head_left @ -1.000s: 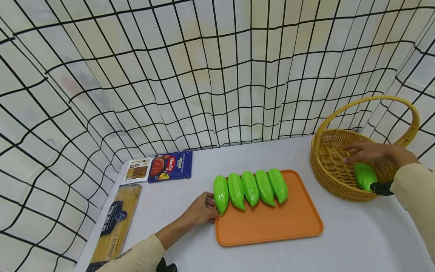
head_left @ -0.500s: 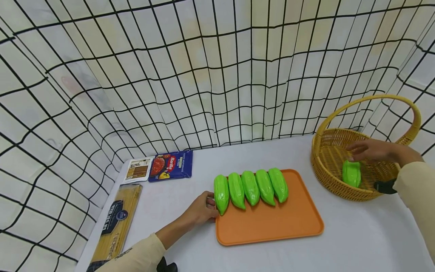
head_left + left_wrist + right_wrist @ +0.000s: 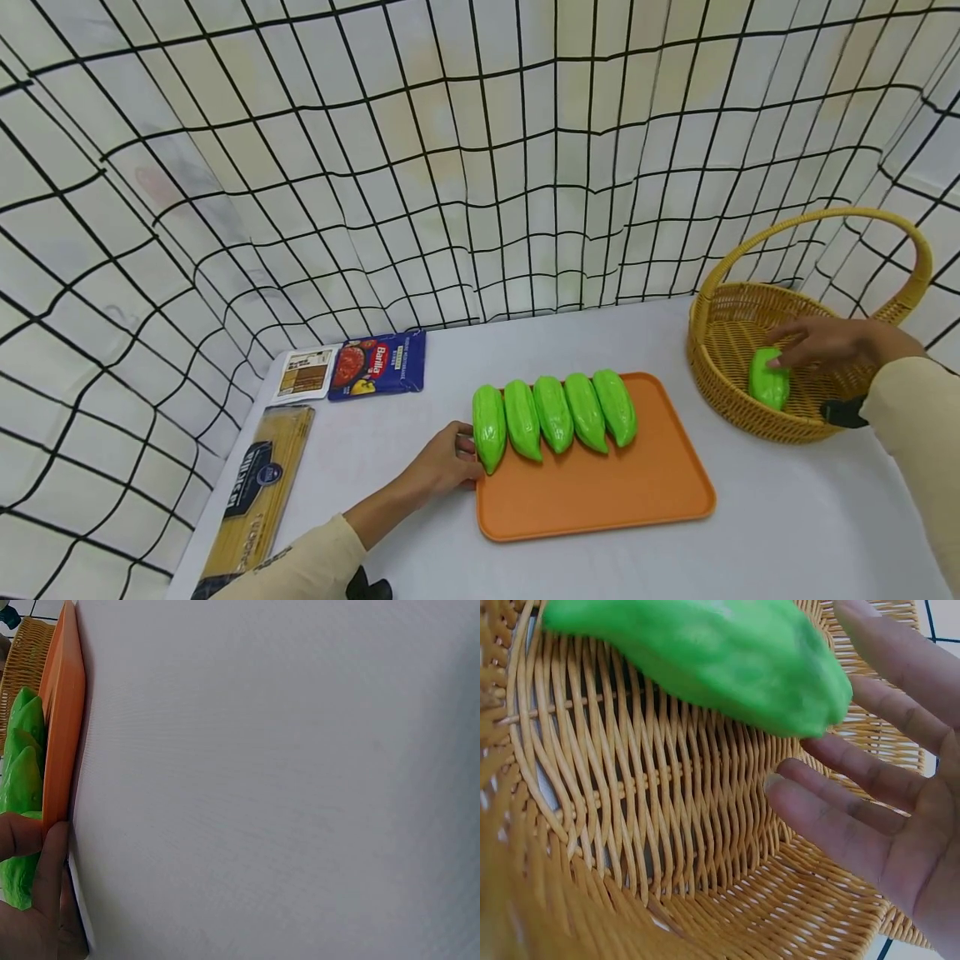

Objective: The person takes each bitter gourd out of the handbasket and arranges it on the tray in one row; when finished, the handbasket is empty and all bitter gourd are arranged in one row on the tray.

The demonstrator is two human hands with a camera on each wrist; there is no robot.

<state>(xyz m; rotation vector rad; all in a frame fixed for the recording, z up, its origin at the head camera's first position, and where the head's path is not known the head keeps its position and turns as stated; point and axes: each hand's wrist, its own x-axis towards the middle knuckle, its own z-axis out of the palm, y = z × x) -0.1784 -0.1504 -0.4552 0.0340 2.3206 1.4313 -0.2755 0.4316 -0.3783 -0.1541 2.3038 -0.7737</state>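
Observation:
At the left edge of the orange tray, my left hand pinches the rim; the left wrist view has its thumb and fingers on either side of that rim. Several glossy green peppers lie side by side along the tray's back left part. Inside the wicker basket rests one more green pepper. My right hand reaches into the basket beside this pepper. In the right wrist view its fingers are spread and relaxed near the pepper's blunt end, not wrapped round it.
The basket's tall handle arches over my right hand. On the left lie a long pack of spaghetti, a blue Barilla pouch and a white packet. Black netting over white sheeting walls the table's back and sides.
The pepper in the basket has shifted left from its front right side. My right hand moved with it slightly, and its fingers now lie at the pepper's end. The left hand stays put.

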